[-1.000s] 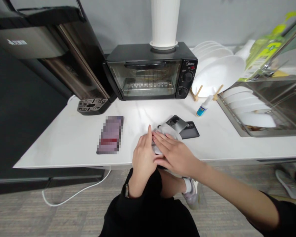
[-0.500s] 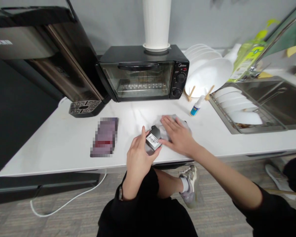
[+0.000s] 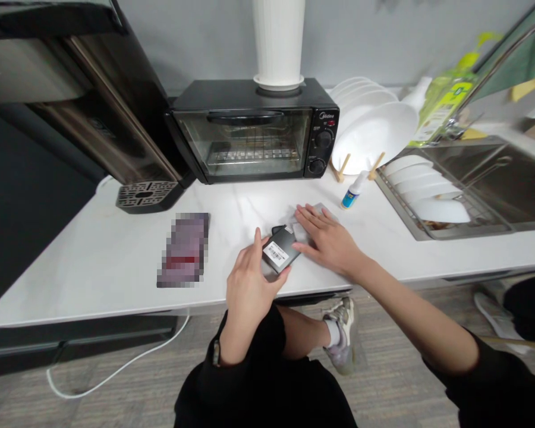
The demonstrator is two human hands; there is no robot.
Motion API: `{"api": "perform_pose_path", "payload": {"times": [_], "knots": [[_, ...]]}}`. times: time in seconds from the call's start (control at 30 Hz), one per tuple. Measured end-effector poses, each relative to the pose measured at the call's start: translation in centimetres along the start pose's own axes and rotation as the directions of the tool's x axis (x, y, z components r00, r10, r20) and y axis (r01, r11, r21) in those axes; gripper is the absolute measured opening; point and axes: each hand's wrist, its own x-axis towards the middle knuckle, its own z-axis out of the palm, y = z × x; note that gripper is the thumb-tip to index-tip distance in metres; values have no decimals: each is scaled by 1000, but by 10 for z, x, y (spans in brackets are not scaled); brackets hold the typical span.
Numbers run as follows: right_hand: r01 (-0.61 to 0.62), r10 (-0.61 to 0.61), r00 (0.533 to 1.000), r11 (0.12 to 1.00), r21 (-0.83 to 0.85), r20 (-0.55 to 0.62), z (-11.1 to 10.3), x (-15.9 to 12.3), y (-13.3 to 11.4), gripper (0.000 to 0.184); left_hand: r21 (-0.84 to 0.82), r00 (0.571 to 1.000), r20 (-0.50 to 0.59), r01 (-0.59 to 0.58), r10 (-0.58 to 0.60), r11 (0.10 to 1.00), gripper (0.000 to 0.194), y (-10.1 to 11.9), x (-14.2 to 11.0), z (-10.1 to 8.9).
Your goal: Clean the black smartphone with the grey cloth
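Observation:
My left hand [image 3: 248, 279] grips a flat dark-grey box-shaped device [image 3: 288, 240] by its near left end, thumb and fingers on opposite edges. A white barcode label [image 3: 275, 254] faces up on it. A small black part [image 3: 277, 229] shows at its far edge; I cannot tell what it is. To the right, my right hand [image 3: 330, 242] lies flat with fingers stretched over a thin grey cloth [image 3: 324, 209], most of which it covers. The right thumb reaches the device's right side.
Behind the hands stands a black toaster oven [image 3: 249, 145] with a white pot [image 3: 279, 47] on top. A small spray bottle [image 3: 350, 195] stands right, near racked plates [image 3: 370, 139] and a sink [image 3: 490, 178]. Left are a pixelated purple object [image 3: 185, 249] and a drink machine [image 3: 147, 193].
My right hand has slid slightly right with the cloth, so more of the device's top shows. My left hand keeps its grip. The view has shifted a little.

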Motion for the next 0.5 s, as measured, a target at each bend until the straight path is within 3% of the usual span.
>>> {"api": "perform_pose_path", "payload": {"times": [0.13, 0.23, 0.33, 0.43, 0.5], "knots": [[202, -208, 977, 971, 130, 37, 10, -9, -54, 89, 30, 998, 48, 43, -45, 999, 99, -1, -1, -2], [282, -302, 950, 939, 199, 79, 4, -27, -67, 90, 15, 997, 60, 41, -42, 999, 104, 1, -2, -3], [241, -260, 961, 954, 176, 92, -7, -36, -35, 79, 1, 998, 41, 38, -38, 999, 103, 4, -1, -3], [61, -64, 997, 997, 53, 48, -11, -26, 7, 75, 12, 998, 22, 54, -54, 998, 100, 5, 1, -1], [-44, 44, 999, 999, -11, 15, -7, -13, 20, 83, 15, 999, 15, 52, -52, 999, 99, 4, 1, 0]]}}
